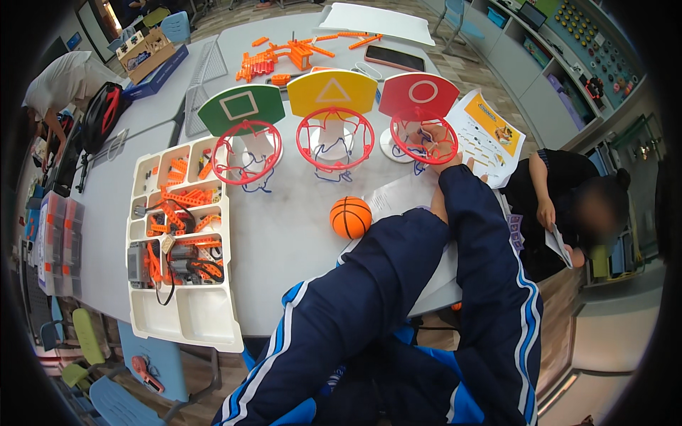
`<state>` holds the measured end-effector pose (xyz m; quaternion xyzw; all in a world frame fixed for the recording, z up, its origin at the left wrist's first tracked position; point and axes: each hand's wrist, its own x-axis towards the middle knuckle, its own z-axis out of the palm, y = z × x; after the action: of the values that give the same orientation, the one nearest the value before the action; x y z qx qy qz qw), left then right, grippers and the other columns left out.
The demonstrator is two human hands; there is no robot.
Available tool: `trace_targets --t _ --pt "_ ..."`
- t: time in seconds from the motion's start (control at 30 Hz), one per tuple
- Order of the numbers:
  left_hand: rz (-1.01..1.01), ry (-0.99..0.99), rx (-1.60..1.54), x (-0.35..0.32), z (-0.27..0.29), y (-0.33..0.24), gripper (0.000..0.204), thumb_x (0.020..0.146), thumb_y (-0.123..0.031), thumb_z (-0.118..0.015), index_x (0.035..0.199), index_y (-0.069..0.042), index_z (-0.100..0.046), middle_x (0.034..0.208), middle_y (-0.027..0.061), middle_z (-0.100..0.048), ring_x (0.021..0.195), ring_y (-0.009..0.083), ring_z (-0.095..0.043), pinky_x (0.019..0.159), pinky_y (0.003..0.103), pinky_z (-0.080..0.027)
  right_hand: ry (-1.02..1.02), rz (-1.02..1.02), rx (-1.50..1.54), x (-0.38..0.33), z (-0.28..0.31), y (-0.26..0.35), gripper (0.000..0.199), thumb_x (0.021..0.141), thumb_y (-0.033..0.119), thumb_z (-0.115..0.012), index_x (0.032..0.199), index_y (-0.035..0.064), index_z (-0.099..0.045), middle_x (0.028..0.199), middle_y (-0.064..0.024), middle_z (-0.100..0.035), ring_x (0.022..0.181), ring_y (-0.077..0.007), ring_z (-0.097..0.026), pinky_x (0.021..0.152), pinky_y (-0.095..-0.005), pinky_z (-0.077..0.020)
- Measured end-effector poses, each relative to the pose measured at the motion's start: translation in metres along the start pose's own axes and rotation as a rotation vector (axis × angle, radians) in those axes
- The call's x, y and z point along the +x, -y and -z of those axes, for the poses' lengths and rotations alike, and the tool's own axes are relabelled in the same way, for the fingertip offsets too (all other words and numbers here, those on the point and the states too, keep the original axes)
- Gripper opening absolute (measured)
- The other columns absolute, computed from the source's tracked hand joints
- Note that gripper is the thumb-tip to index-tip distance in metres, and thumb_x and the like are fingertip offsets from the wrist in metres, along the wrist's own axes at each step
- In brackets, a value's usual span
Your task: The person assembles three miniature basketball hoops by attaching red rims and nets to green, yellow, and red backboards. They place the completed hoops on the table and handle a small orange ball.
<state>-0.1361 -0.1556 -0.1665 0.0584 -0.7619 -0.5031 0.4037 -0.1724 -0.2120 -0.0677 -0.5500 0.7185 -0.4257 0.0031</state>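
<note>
Three toy basketball hoops stand in a row: a green-backed hoop [249,177], a yellow-backed hoop [334,79] and a red-backed hoop [401,91]. Each has a red rim and a dark blue string net. My right hand [446,150] is at the red-backed hoop, its curled fingers seen through the rim at the net. My left forearm passes under the right sleeve, which hides most of my left hand [484,178]. What seem to be its fingertips show apart beside a printed sheet [494,135]. A small orange basketball [350,218] lies nearer to me.
A white sorting tray [206,312] of orange parts, motors and cables lies at left. Orange building pieces [300,55] and a phone [395,58] are at the back. Another person [568,206] holds paper at right; a second person [67,82] bends at far left.
</note>
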Motion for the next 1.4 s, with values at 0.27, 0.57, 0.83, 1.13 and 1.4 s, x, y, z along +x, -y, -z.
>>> trace_targets --t 0.27,0.57,0.83,1.13,1.4 --pt "0.014 0.030 -0.004 0.003 0.000 -0.005 0.056 0.095 -0.032 -0.049 0.144 -0.007 -0.042 0.145 0.0182 -0.046 0.135 0.0342 -0.039 0.114 0.046 -0.029 -0.058 0.146 -0.004 -0.002 -0.009 -0.013 0.034 0.082 0.002 -0.072 0.115 -0.0018 -0.065 0.106 -0.0156 -0.071 0.094 -0.0271 -0.068 0.087 -0.0336 -0.0542" --pt "0.034 0.080 -0.016 0.005 -0.003 0.000 0.056 0.096 -0.034 -0.048 0.145 -0.008 -0.041 0.148 0.0164 -0.046 0.138 0.0326 -0.038 0.116 0.046 -0.028 0.004 -0.061 0.020 -0.002 -0.005 -0.021 0.043 0.074 -0.004 -0.072 0.116 -0.0016 -0.066 0.106 -0.0162 -0.072 0.095 -0.0275 -0.069 0.085 -0.0334 -0.0546" --pt "-0.042 0.367 0.686 0.022 0.028 -0.034 0.060 0.094 -0.038 -0.049 0.146 -0.009 -0.045 0.152 0.0164 -0.042 0.143 0.0373 -0.030 0.117 0.055 -0.022 -0.072 -0.251 0.874 -0.003 0.038 0.002 0.058 0.077 -0.004 -0.060 0.134 0.0021 -0.056 0.137 -0.0133 -0.060 0.127 -0.0256 -0.057 0.102 -0.0339 -0.0480" --pt "0.083 0.030 -0.182 0.015 0.037 -0.045 0.049 0.096 -0.026 -0.052 0.140 -0.004 -0.049 0.145 0.0169 -0.048 0.142 0.0356 -0.032 0.117 0.048 -0.023 -0.085 0.453 -0.065 0.005 0.053 0.084 0.047 0.093 0.018 -0.059 0.139 0.0108 -0.056 0.148 -0.0129 -0.049 0.141 -0.0301 -0.042 0.118 -0.0519 -0.0222" --pt "0.038 -0.005 -0.162 0.007 0.022 -0.026 0.047 0.096 -0.026 -0.052 0.138 -0.004 -0.051 0.144 0.0176 -0.048 0.141 0.0366 -0.034 0.116 0.049 -0.024 0.033 0.354 -0.243 -0.006 0.045 0.093 0.061 0.088 0.020 -0.051 0.148 0.0138 -0.047 0.159 -0.0111 -0.035 0.148 -0.0314 -0.029 0.120 -0.0561 -0.0099"
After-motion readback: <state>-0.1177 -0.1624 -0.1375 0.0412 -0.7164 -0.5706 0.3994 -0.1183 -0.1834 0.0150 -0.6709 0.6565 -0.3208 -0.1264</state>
